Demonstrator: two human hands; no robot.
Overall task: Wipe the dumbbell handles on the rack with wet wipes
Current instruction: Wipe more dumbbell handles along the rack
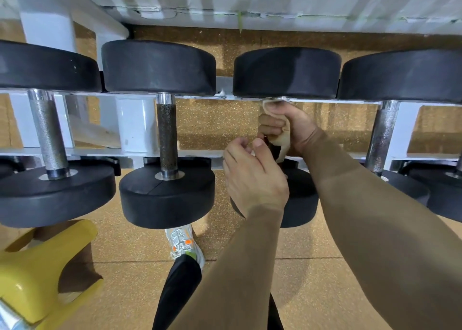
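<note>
One handle point(282, 99), on the third dumbbell point(287, 72) from the left edge of the rack point(136, 122), wears the wet wipe point(279, 143); our right hand point(291, 127) clenches round both at its far end to scrub; whether our left hand point(252, 177) beside holds anything we cannot tell

Snug brown left sleeve point(237, 267) and right sleeve point(375, 229) ending at the wrists just behind the grip, left hand point(252, 177) and right hand point(290, 127) bare, black trouser leg point(180, 287) and grey-white trainer point(183, 242) with orange flecks well below the grip

Apparently clear gap between dumbbell handles point(167, 134)
</note>
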